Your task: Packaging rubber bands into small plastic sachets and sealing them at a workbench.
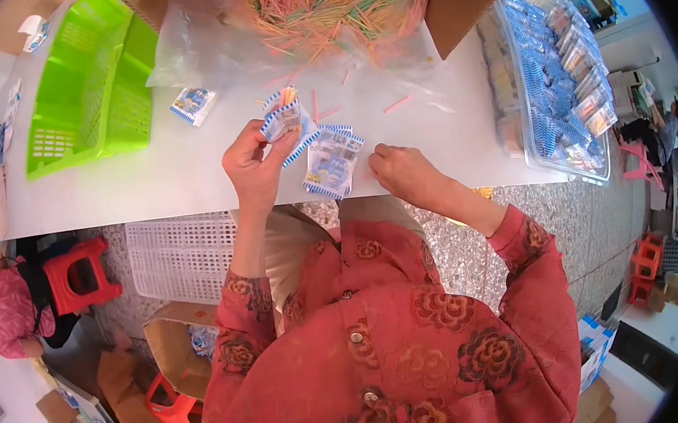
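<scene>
Left hand (255,158) has a packet (288,124) pinched just left of the packet pile (334,165), stick ends (288,95) poking out its top. Right hand (405,173) is curled just right of the pile; can't tell if it's gripping anything. I'd pinch lightly so the mouth stays wide and nothing snags or snaps.

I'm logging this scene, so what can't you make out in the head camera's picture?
In the head view:
Cardboard box: far end cut off by upper edge.
Right hand: its back hides whether fingers hold anything.
Held packet: wrapper and left hand hide how many sticks are inside.
Lower packet: mostly under the upper packet.
</scene>
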{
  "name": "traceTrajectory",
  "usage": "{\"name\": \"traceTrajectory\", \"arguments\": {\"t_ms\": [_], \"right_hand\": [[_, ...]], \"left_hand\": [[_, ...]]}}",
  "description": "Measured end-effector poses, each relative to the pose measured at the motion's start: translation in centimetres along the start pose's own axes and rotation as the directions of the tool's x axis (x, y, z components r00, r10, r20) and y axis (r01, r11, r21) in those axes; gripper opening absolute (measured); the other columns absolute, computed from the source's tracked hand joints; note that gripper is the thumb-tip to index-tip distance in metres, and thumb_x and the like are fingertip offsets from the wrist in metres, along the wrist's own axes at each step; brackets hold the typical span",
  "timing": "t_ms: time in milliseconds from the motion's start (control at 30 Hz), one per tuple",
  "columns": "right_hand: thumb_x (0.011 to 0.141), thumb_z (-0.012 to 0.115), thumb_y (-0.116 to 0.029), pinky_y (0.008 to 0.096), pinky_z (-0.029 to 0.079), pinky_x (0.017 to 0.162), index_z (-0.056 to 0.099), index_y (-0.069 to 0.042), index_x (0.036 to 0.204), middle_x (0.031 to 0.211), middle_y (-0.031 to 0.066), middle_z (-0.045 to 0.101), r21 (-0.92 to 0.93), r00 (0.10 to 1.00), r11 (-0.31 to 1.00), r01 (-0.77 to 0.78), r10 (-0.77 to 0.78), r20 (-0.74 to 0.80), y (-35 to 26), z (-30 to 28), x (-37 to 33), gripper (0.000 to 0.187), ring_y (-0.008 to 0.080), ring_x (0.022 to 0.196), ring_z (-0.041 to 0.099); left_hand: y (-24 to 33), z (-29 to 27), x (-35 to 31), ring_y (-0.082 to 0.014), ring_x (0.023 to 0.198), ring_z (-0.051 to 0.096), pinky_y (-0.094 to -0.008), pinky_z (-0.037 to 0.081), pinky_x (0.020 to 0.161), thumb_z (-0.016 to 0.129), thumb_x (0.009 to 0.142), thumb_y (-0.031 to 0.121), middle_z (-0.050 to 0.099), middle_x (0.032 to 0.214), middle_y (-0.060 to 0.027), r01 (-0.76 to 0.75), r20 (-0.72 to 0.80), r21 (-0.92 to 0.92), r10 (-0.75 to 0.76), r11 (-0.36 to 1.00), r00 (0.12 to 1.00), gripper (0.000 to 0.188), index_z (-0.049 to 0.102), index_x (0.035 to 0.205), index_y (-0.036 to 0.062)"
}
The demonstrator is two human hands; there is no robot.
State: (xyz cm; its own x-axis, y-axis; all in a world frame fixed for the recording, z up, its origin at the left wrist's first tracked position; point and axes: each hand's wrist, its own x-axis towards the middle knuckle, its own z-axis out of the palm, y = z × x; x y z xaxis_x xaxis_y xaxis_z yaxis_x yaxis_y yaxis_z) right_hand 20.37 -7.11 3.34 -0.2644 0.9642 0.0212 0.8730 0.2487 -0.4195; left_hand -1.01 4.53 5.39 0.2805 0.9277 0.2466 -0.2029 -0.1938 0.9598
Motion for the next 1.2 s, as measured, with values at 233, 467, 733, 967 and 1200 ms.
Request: {"name": "traceTrajectory", "arguments": {"t_ms": [233, 467, 733, 967, 1200], "right_hand": [[0.076, 0.055, -0.004, 0.0448, 0.049, 0.061, 0.052, 0.000, 0.082, 0.082, 0.0177, 0.058, -0.091, 0.999, 0.995, -0.032, 0.034, 0.023, 2.0, -1.8, 4.2, 0.007, 0.0364, 0.071, 0.059], [0.079, 0.053, -0.004, 0.0437, 0.050, 0.067, 0.056, -0.001, 0.089, 0.083, 0.0158, 0.061, -0.051, 0.946, 0.959, 0.277, -0.282, -0.161, 2.7, -2.3, 11.2, 0.011, 0.0356, 0.078, 0.061], [0.077, 0.055, -0.007, 0.0418, 0.050, 0.070, 0.060, -0.001, 0.079, 0.081, 0.0179, 0.061, -0.382, 0.923, 0.866, 0.322, -0.197, 0.332, 0.8, -1.8, 13.7, 0.008, 0.0348, 0.079, 0.062], [0.069, 0.057, -0.005, 0.0412, 0.052, 0.063, 0.065, -0.001, 0.068, 0.074, 0.0177, 0.064, -0.329, 0.943, 0.884, 0.332, -0.302, 0.141, 2.1, -1.6, 14.3, 0.009, 0.0338, 0.074, 0.064], [0.082, 0.062, -0.007, 0.0234, 0.045, 0.069, 0.063, -0.002, 0.085, 0.082, 0.0027, 0.060, 0.761, 0.986, 0.647, -0.043, 0.150, -0.072, -2.9, -10.4, 10.7, 0.006, 0.0090, 0.077, 0.056]], "left_hand": [[1.3, -1.6, -1.7, -0.0056, 0.072, 0.051, -0.0203, 0.042, 0.062, 0.070, 0.077, -0.004, 0.058, 0.079, -0.0007, 0.006, -0.070, -0.010, -0.006, 1.000, 0.998, 0.009, 0.064, 0.084, -0.0036], [1.6, -2.6, -2.6, -0.0064, 0.073, 0.053, -0.0208, 0.043, 0.063, 0.070, 0.076, -0.005, 0.060, 0.079, -0.0021, 0.007, -0.066, -0.016, -0.008, 1.000, 0.998, 0.010, 0.064, 0.084, -0.0039], [2.0, -2.4, -2.8, -0.0124, 0.072, 0.057, -0.0250, 0.045, 0.066, 0.071, 0.072, -0.008, 0.064, 0.081, -0.0097, -0.052, -0.006, 0.043, 0.052, 0.998, 0.999, 0.013, 0.066, 0.083, -0.0044], [1.6, -2.3, -2.5, -0.0123, 0.071, 0.058, -0.0252, 0.046, 0.066, 0.070, 0.072, -0.007, 0.065, 0.078, -0.0088, -0.069, -0.004, 0.068, 0.069, 0.995, 0.998, 0.011, 0.067, 0.082, -0.0035], [0.8, -1.8, -2.1, -0.0119, 0.067, 0.059, -0.0244, 0.045, 0.060, 0.071, 0.072, -0.005, 0.065, 0.077, -0.0080, -0.137, 0.082, 0.153, 0.125, 0.979, 0.989, 0.009, 0.067, 0.079, -0.0027]]}}
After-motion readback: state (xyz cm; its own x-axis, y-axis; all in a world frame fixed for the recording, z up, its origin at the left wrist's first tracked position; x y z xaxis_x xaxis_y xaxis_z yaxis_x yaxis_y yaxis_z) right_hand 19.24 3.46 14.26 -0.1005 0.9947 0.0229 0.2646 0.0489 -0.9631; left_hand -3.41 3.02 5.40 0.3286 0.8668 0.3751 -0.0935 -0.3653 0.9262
